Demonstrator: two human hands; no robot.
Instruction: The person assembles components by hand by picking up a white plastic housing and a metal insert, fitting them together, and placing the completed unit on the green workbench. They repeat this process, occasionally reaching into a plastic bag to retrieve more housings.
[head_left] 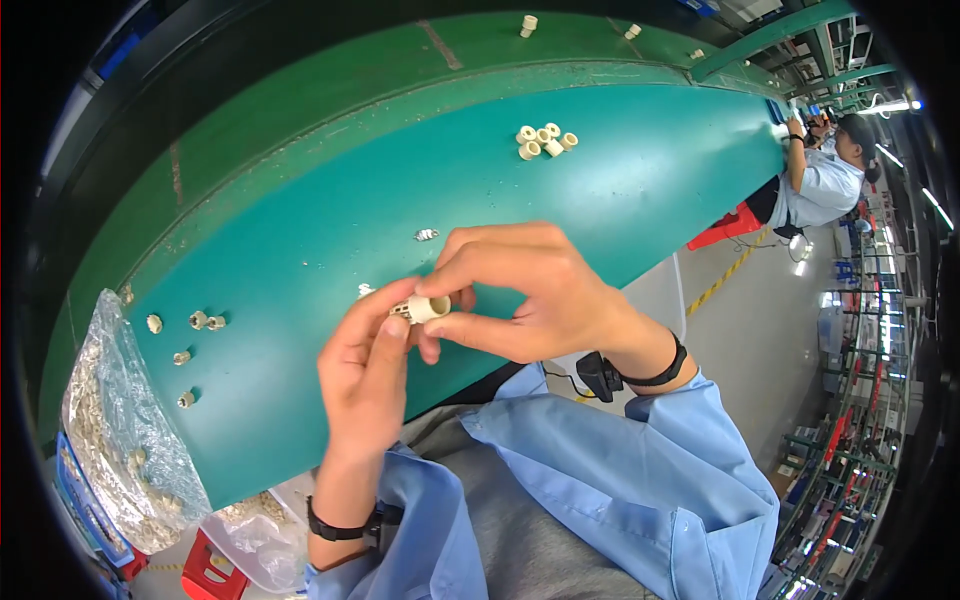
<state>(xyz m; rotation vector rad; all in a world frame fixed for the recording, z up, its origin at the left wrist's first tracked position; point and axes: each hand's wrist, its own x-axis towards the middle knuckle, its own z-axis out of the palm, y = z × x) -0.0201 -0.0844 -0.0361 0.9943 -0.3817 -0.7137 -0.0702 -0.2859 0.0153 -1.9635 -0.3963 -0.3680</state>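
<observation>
Between my two hands is a cream plastic fitting (428, 308), its round open end facing right and a slotted, ribbed end toward the left. The thumb and fingers of my left hand (367, 350) pinch the slotted end. My right hand (530, 292) grips the smooth collar between thumb and forefinger. Just beyond the fingers lies a small clump of metal parts (427, 235) on the green mat (300, 400). Another small pale piece (366, 290) shows partly behind my left fingertips.
Several cream collars (545, 140) are grouped at the far side. Small loose fittings (198, 320) are scattered at left, beside a clear plastic bag (130, 430) full of parts. A bin (285, 540) stands below the table edge. Another person (825, 180) sits farther along at right.
</observation>
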